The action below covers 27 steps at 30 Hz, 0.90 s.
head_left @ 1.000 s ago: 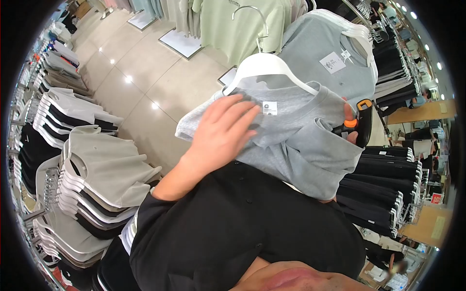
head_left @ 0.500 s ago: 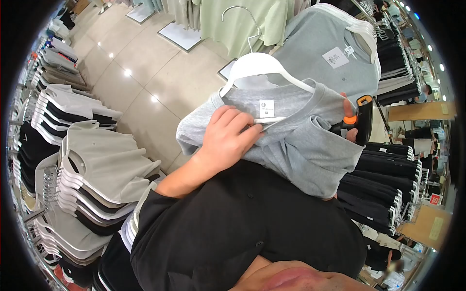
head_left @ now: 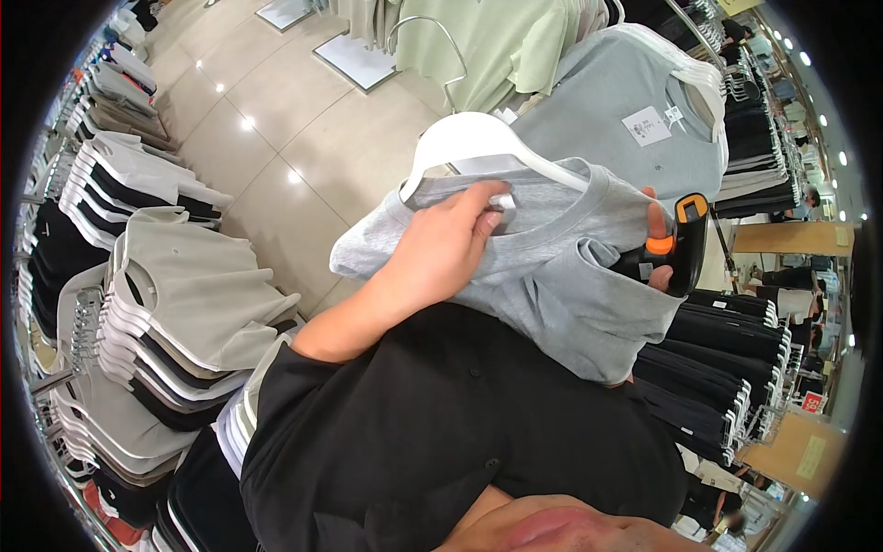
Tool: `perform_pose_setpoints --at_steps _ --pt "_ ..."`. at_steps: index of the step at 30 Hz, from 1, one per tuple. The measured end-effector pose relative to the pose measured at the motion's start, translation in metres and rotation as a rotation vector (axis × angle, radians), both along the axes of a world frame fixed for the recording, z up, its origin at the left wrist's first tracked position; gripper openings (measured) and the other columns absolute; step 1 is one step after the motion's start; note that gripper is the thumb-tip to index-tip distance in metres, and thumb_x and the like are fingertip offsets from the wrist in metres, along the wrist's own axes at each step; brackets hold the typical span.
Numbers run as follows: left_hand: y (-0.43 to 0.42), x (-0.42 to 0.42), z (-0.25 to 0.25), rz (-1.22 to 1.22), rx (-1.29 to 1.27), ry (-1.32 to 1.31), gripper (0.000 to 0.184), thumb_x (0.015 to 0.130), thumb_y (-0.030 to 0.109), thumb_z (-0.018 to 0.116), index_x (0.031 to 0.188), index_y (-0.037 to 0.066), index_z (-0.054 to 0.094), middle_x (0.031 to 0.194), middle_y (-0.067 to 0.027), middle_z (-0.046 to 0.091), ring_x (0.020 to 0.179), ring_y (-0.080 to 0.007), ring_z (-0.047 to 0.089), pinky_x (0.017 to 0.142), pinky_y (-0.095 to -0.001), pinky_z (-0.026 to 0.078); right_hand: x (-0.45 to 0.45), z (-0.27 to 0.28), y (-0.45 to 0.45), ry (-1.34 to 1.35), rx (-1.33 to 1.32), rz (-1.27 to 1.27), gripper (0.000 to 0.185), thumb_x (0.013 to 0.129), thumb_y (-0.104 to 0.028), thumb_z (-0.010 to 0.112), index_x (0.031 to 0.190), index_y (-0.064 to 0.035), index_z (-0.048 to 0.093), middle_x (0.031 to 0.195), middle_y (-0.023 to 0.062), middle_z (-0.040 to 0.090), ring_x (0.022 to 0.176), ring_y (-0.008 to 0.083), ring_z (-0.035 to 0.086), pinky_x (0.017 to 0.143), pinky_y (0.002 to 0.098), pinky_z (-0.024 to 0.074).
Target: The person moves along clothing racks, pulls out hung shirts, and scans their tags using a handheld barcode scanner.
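Observation:
A grey T-shirt [head_left: 543, 267] hangs bunched in front of my chest on a white hanger [head_left: 478, 138] with a metal hook. My left hand [head_left: 446, 241] is inside the neckline, its thumb and fingers closed on the small white neck label [head_left: 502, 201]. On the right, my right hand [head_left: 657, 225] is mostly hidden behind the shirt. Its visible fingers wrap a black-and-orange handheld device [head_left: 685, 244], which looks like a scanner. An orange band shows beside those fingers. The shirt's sleeve lies against this hand.
Beige shirts [head_left: 198, 276] hang on a rack at left. A blue-grey shirt [head_left: 625, 115] with a paper tag hangs ahead at right, beside a pale green shirt [head_left: 487, 46]. Black garments [head_left: 699, 368] hang at lower right. Tiled floor [head_left: 294, 207] lies between the racks.
My left hand has moved up from the hanger's lower bar to the neck label, which it now covers mostly. The hanger has shifted slightly left and down. My right hand keeps the device.

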<state>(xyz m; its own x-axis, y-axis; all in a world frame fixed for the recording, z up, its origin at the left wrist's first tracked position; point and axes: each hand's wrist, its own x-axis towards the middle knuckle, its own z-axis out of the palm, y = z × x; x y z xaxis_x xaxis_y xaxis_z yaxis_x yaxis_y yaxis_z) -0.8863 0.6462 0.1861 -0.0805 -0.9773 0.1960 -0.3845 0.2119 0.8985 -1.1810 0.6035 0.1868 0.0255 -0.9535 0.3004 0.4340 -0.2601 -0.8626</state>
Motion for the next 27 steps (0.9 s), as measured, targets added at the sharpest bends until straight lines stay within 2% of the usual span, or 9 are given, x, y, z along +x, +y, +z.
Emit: perform_pose_setpoints --at_steps 2,4,5,7,14,17,18,20,27 --pt "0.000 0.002 -0.001 0.040 -0.018 0.053 0.030 0.101 0.011 0.066 0.130 0.004 0.062 0.101 -0.0150 0.073 0.093 -0.0324 0.072 0.081 -0.0386 0.056 0.012 -0.007 -0.007 -0.005 0.001 0.006 0.077 0.097 -0.041 0.067 0.159 -0.0071 0.037 0.161 0.0141 0.040 0.151 0.0286 0.038 0.126 0.0470 0.0346" --pt "0.001 0.005 -0.002 0.092 -0.015 0.122 0.025 0.097 0.007 0.070 0.122 0.005 0.070 0.100 -0.0108 0.074 0.089 -0.0228 0.071 0.080 -0.0339 0.055 0.013 -0.005 0.002 -0.010 0.003 0.015 0.076 0.097 -0.041 0.067 0.159 -0.0071 0.037 0.161 0.0141 0.040 0.151 0.0286 0.038 0.126 0.0471 0.0346" --pt "0.001 0.005 -0.004 0.095 -0.015 0.123 0.025 0.097 0.007 0.070 0.122 0.005 0.070 0.100 -0.0108 0.074 0.089 -0.0228 0.071 0.080 -0.0339 0.055 0.012 -0.004 0.013 -0.012 0.004 0.020 0.076 0.097 -0.042 0.066 0.159 -0.0072 0.037 0.161 0.0141 0.040 0.151 0.0286 0.038 0.126 0.0471 0.0346" --pt "0.001 0.004 -0.007 0.123 -0.074 0.237 0.025 0.091 0.004 0.075 0.116 0.005 0.074 0.098 -0.0071 0.075 0.087 -0.0162 0.069 0.079 -0.0313 0.054 0.015 -0.003 0.026 -0.017 0.007 0.029 0.076 0.097 -0.042 0.066 0.159 -0.0072 0.037 0.161 0.0140 0.040 0.151 0.0287 0.038 0.126 0.0472 0.0346" --pt "0.008 0.011 0.010 0.052 -0.117 0.185 0.028 0.088 0.005 0.079 0.116 0.005 0.077 0.100 -0.0075 0.077 0.087 -0.0158 0.070 0.079 -0.0305 0.054 -0.009 0.007 0.022 -0.035 0.017 0.056 0.076 0.098 -0.042 0.065 0.159 -0.0074 0.037 0.161 0.0139 0.040 0.151 0.0287 0.038 0.126 0.0476 0.0347" --pt "0.007 0.011 0.011 0.035 -0.201 0.235 0.030 0.088 0.006 0.080 0.117 0.005 0.077 0.101 -0.0082 0.078 0.085 -0.0162 0.070 0.079 -0.0304 0.054 0.014 0.005 0.031 -0.040 0.018 0.061 0.076 0.098 -0.043 0.064 0.159 -0.0075 0.036 0.161 0.0138 0.039 0.151 0.0287 0.038 0.126 0.0477 0.0348" --pt "0.008 0.011 0.013 0.039 -0.187 0.234 0.030 0.088 0.006 0.080 0.118 0.005 0.077 0.101 -0.0087 0.078 0.085 -0.0164 0.070 0.078 -0.0303 0.054 0.003 0.020 0.024 -0.043 0.020 0.063 0.076 0.098 -0.043 0.064 0.159 -0.0075 0.036 0.161 0.0138 0.039 0.151 0.0287 0.038 0.126 0.0478 0.0348" --pt "0.008 0.012 0.014 0.041 -0.171 0.234 0.030 0.088 0.006 0.080 0.118 0.005 0.077 0.100 -0.0092 0.078 0.084 -0.0166 0.070 0.078 -0.0302 0.054 0.015 0.007 0.021 -0.048 0.024 0.066 0.075 0.099 -0.043 0.064 0.159 -0.0075 0.036 0.161 0.0138 0.039 0.151 0.0287 0.038 0.126 0.0479 0.0348" --pt "0.008 0.012 0.013 0.061 -0.184 0.252 0.028 0.087 0.005 0.081 0.115 0.004 0.077 0.092 -0.0081 0.076 0.077 -0.0144 0.069 0.070 -0.0267 0.052 0.012 0.010 0.021 -0.072 0.038 0.077 0.075 0.099 -0.044 0.062 0.159 -0.0077 0.036 0.161 0.0136 0.039 0.151 0.0287 0.037 0.126 0.0482 0.0349"
